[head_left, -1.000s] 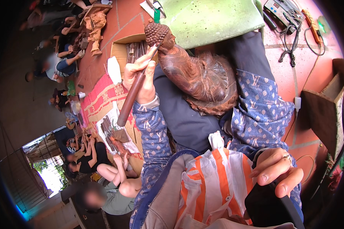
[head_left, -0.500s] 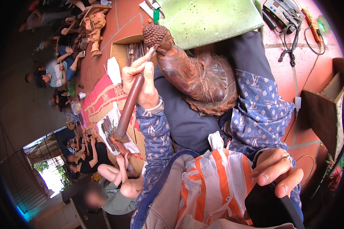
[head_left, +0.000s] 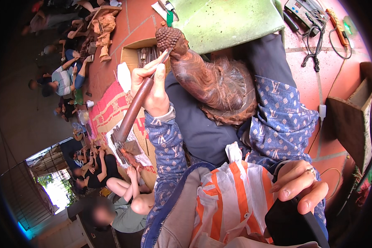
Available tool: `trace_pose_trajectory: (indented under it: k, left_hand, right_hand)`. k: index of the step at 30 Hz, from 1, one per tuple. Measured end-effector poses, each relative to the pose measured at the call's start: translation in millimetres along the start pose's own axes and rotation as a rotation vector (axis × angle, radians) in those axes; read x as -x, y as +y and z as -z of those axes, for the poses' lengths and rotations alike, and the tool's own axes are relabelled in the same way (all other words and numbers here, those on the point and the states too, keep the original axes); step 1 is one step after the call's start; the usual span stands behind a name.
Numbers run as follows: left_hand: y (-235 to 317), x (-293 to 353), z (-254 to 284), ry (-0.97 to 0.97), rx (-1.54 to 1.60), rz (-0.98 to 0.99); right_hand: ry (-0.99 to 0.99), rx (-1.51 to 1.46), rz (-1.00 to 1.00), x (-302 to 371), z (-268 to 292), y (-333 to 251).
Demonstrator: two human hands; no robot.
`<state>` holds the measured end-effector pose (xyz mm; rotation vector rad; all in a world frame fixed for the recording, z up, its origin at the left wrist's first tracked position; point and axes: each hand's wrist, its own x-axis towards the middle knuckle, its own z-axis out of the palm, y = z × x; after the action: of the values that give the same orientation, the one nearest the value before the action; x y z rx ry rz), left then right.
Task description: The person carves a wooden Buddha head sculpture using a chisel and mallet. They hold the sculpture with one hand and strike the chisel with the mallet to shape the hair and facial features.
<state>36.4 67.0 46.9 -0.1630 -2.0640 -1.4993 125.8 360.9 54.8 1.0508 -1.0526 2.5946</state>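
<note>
Statue [head_left: 213, 82] of dark carved wood lay tilted across the dark-trousered lap [head_left: 194, 124]. Left hand [head_left: 153, 91] gripped a wooden-handled carving tool [head_left: 135, 106], tip at the statue's neck. Right hand [head_left: 298, 180], fingers bent, lay over a black object [head_left: 292, 223]; firm grip could not be told.

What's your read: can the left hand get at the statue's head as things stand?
Likely yes: the left hand is beside the statue's head, holding a wooden-handled tool whose tip appears at its lower edge; nothing visible blocks the way.
</note>
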Motion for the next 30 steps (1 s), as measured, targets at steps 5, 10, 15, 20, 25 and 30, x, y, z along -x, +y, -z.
trace_pose_trajectory:
  k: [5,10,15,20,25,30]
  left_hand:
    - [6.2,-0.8,-2.6,-0.038,-0.151,-0.038]
    - [6.3,-5.1,3.6,-0.063,-0.126,0.024]
    - [7.8,-6.3,1.5,-0.085,-0.152,-0.007]
    - [21.7,0.3,-10.1,-0.077,0.047,-0.119]
    - [9.5,1.8,-0.8,0.060,-0.057,-0.121]
    - [-2.5,11.6,4.6,0.063,-0.164,-0.102]
  right_hand:
    - [0.000,-0.005,0.009,0.9,0.9,0.5]
    - [-0.002,-0.010,-0.005,0.6,-0.1,-0.2]
    - [0.000,-0.002,0.015,0.3,-0.7,1.8]
    - [0.006,0.025,0.040,0.7,-0.3,1.9]
    - [0.009,0.014,0.023,0.3,0.7,1.9]
    - [0.010,0.024,0.007,-0.1,0.7,1.1]
